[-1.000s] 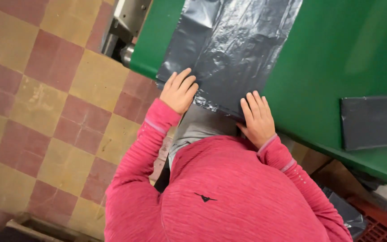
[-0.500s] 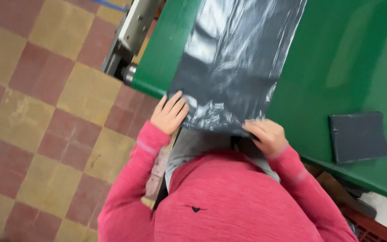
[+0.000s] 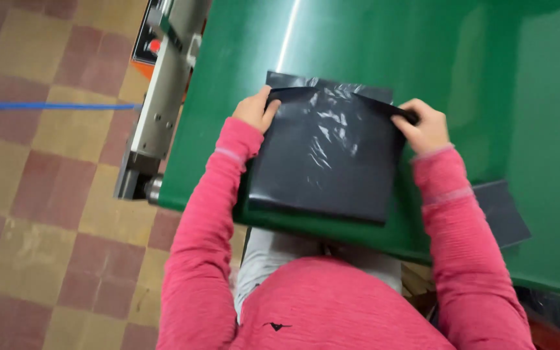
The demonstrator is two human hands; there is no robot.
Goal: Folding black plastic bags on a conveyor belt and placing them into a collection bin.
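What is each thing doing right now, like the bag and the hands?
black plastic bag: folded over, flat on the table, far edge lifted.
left hand: gripping the bag's far left corner.
right hand: gripping the far right corner.
green table: under the bag.
folded dark bag: lying flat, untouched.

Left hand (image 3: pixel 256 110) and right hand (image 3: pixel 422 123) apart, each grip pinched, pink-sleeved arms outstretched

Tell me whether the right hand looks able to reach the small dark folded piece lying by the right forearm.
Probably yes: the small dark piece lies uncovered on the green table beside the forearm, but the right hand is gripping the black bag.
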